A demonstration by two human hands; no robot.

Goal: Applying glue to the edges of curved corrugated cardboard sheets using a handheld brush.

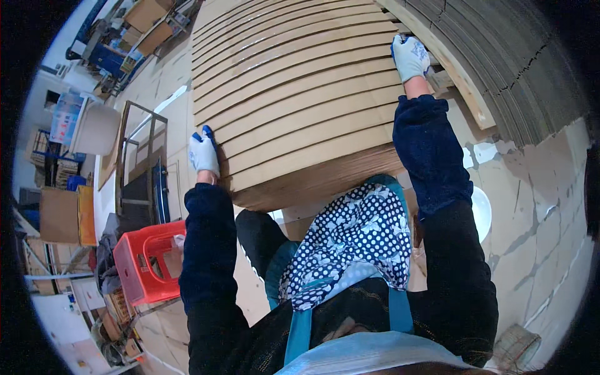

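Observation:
A wide pile of flat brown cardboard sheets [300, 103] lies in front of me, fanned so that their near edges show as overlapping steps. Both my hands wear white gloves with blue on the fingers. At the pile's left edge, near its front corner, my left hand [204, 153] is closed on the edges of the sheets. My right hand [410, 58] is farther forward on the opposite side, its fingers curled round the sheets' right edge. The fingertips under the cardboard are hidden on that side.
To the right stands a tall stack of grey-brown sheets [525, 69] beside a wooden board [459, 81]. A red plastic stool [134, 269] is at my left, near a metal frame [140, 119]. A white round object [481, 214] shows behind my right arm.

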